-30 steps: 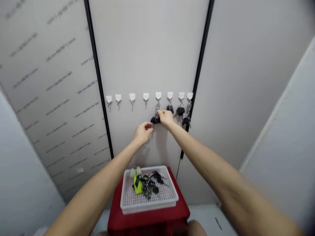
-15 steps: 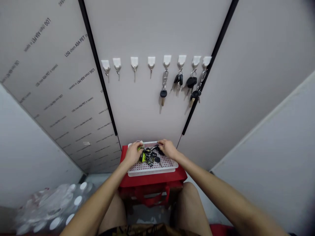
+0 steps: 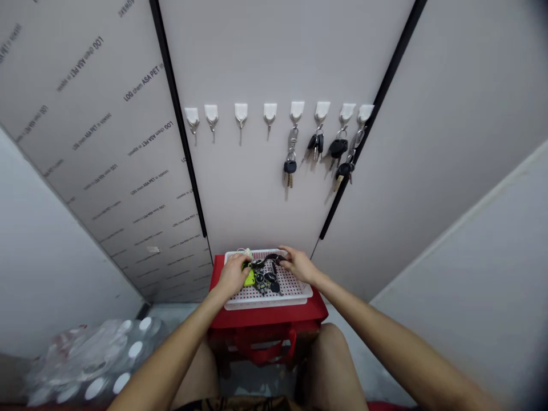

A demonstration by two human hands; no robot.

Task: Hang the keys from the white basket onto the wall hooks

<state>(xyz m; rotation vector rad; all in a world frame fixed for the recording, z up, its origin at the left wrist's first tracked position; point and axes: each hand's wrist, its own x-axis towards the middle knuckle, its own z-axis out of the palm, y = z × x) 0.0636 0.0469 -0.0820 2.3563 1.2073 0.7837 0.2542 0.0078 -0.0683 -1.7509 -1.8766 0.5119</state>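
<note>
Both hands are down at a white perforated plastic basket (image 3: 268,305), which sits on a red cloth surface (image 3: 274,315) between the person's knees. The left hand (image 3: 233,276) reaches over the basket's left side, its bent fingers touching a bright yellow-green tag (image 3: 249,278); whether they grip it cannot be told. The right hand (image 3: 299,266) comes over the far right corner, thumb and fingers at the end of a curved black strap (image 3: 270,258); the forefinger stretches along the rim, and it is unclear whether the others grasp the strap. Between the hands, a cluster of keys (image 3: 274,285) with black heads and metal rings lies on the basket floor, close beside the tag. A small pale object (image 3: 247,252) rests at the far left corner.

Above, a row of eight white wall hooks (image 3: 270,111) is fixed to a grey-white panel (image 3: 248,194) edged by black strips (image 3: 398,57). The four right-hand hooks carry black-headed key sets (image 3: 290,166), the leftmost and rightmost of these hanging lower on metal clasps. At the lower left, white-capped bottles (image 3: 135,349) stand packed together beside clear plastic film (image 3: 92,348).
</note>
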